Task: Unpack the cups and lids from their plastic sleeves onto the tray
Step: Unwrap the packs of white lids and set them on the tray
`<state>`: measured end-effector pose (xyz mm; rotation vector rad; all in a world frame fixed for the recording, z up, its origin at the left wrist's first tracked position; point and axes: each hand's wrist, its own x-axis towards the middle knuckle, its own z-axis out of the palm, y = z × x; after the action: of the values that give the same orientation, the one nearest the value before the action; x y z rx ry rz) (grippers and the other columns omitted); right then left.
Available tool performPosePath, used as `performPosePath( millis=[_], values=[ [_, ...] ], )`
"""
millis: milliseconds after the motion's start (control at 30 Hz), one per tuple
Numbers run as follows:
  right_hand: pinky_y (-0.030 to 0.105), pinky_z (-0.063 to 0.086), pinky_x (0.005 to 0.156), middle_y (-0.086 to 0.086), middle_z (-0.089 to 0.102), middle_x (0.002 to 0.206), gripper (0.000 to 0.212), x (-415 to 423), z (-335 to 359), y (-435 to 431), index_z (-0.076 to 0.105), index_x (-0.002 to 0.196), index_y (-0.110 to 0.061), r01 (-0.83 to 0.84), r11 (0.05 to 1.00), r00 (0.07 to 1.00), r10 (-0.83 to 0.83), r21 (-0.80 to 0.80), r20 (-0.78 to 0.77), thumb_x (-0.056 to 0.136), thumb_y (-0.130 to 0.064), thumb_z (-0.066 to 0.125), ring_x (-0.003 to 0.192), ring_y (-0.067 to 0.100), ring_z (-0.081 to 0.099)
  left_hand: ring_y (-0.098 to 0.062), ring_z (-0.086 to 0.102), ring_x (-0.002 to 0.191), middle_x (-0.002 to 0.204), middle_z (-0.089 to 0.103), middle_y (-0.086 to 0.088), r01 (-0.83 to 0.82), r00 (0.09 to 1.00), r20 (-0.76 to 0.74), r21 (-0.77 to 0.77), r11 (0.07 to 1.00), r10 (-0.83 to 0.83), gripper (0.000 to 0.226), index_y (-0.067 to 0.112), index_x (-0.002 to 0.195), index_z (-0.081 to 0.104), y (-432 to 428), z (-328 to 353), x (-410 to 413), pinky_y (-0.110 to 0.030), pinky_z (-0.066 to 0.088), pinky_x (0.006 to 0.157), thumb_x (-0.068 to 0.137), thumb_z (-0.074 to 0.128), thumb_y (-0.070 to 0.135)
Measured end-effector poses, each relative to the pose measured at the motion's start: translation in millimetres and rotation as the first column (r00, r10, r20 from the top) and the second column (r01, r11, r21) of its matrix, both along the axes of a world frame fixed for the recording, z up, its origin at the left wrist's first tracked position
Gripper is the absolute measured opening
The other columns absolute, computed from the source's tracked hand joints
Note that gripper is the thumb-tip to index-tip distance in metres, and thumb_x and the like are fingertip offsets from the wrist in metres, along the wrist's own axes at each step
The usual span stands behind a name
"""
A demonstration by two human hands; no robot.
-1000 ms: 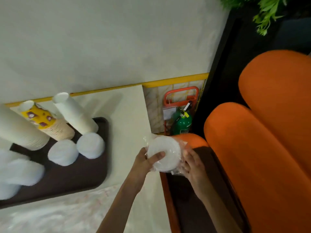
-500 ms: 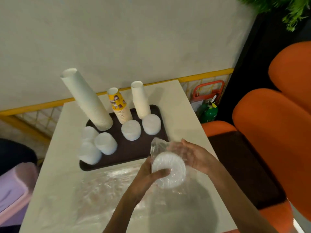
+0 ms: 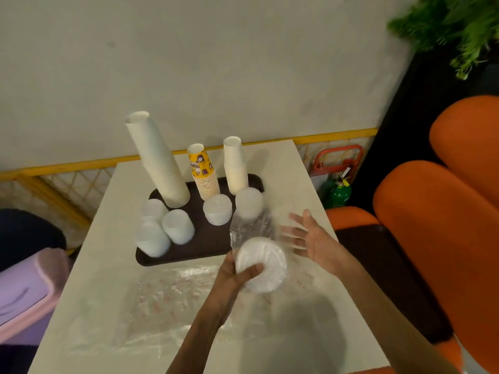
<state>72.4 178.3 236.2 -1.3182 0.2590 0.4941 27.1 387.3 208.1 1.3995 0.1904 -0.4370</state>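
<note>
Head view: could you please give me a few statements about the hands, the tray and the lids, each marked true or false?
1. The left hand grips a stack of white lids. True.
2. The right hand is curled round a cup. False: it is open, fingers spread, beside the plastic sleeve.
3. The yellow printed cup stack stands on the dark tray. True.
4. No lids are on the tray yet. False: several lid stacks already sit on it.

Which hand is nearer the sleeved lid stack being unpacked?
Left. The left hand grips the lid stack from its left side; the right hand is open, up and to its right, fingers by the loose plastic sleeve.
</note>
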Motion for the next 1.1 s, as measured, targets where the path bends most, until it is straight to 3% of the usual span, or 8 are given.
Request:
performPosePath(
  millis=[100,167,267,433,600,767,967,1100],
  values=[
    [0.04,0.051,0.094,0.003,0.063,0.119,0.051,-13,-8,21,0.053,0.116,-0.033,-0.149,0.987,0.988,0.151,-0.064,0.03,0.073,-0.048,0.076,0.111,0.026,0.061,-0.027,0.065,0.106,0.12,0.064,-0.011,-0.039,0.999,0.036,-0.02,0.999,0.04,0.079,0.02,0.127,0.053,-9,1,8,-0.047,0.056,0.085,0.056,0.085,0.034],
    [0.029,0.056,0.079,-0.007,0.064,0.106,0.045,-10,-8,25,0.056,0.114,-0.031,-0.121,0.989,0.988,0.129,-0.089,0.081,0.076,-0.024,0.078,0.097,0.014,0.063,-0.026,0.064,0.107,0.123,0.062,-0.01,-0.046,0.998,0.044,-0.007,0.999,0.046,0.082,0.02,0.128,0.051,-16,4,11,-0.049,0.055,0.086,0.056,0.085,0.039],
    [0.026,0.056,0.074,-0.007,0.063,0.106,0.036,-4,-5,22,0.059,0.106,-0.032,-0.104,0.991,0.989,0.112,-0.078,0.1,0.079,-0.012,0.073,0.097,0.013,0.061,-0.026,0.063,0.109,0.121,0.063,-0.007,-0.029,0.999,0.038,0.006,1.0,0.029,0.075,0.022,0.127,0.053,-17,9,17,-0.043,0.056,0.085,0.062,0.078,0.05],
    [0.032,0.055,0.083,-0.001,0.061,0.121,0.05,9,5,10,0.058,0.118,-0.03,-0.173,0.975,0.976,0.188,-0.142,0.106,0.074,-0.016,0.078,0.11,0.017,0.058,-0.013,0.071,0.086,0.093,0.074,0.004,-0.086,0.995,0.057,0.03,0.996,0.085,0.028,0.017,0.112,0.061,-20,33,46,-0.024,0.055,0.065,0.091,0.053,0.034],
    [0.022,0.052,0.075,-0.005,0.058,0.118,0.053,22,18,9,0.054,0.123,-0.028,-0.188,0.964,0.963,0.218,-0.187,0.16,0.077,-0.015,0.076,0.109,0.015,0.054,-0.025,0.063,0.088,0.095,0.067,-0.008,-0.189,0.982,0.038,0.148,0.971,0.185,0.024,0.009,0.103,0.065,-30,52,84,-0.037,0.054,0.082,0.091,0.06,0.029],
    [0.019,0.053,0.073,-0.012,0.06,0.107,0.038,26,23,19,0.057,0.11,-0.032,-0.23,0.949,0.943,0.272,-0.215,0.192,0.08,-0.014,0.073,0.102,0.012,0.056,-0.01,0.036,0.051,0.043,0.046,0.011,-0.359,0.912,0.255,0.12,0.926,0.321,0.025,0.015,0.071,0.064,-10,79,119,-0.019,0.034,0.05,0.095,0.057,0.019],
    [0.019,0.052,0.073,-0.003,0.061,0.116,0.04,28,19,33,0.057,0.112,-0.032,-0.193,0.964,0.953,0.228,-0.182,0.199,0.081,-0.013,0.071,0.108,0.014,0.056,-0.005,0.03,0.036,0.044,0.043,0.007,-0.448,0.832,0.411,0.1,0.888,0.373,0.027,0.013,0.072,0.065,31,104,150,-0.02,0.028,0.045,0.096,0.054,0.015],
    [0.022,0.052,0.076,0.0,0.06,0.117,0.039,31,17,40,0.055,0.116,-0.031,-0.13,0.974,0.967,0.166,-0.187,0.194,0.083,-0.017,0.069,0.109,0.017,0.056,-0.004,0.04,0.046,0.049,0.049,0.009,-0.611,0.733,0.409,0.043,0.791,0.544,0.021,0.01,0.08,0.065,50,117,152,-0.02,0.035,0.05,0.096,0.051,0.01]
  ],
)
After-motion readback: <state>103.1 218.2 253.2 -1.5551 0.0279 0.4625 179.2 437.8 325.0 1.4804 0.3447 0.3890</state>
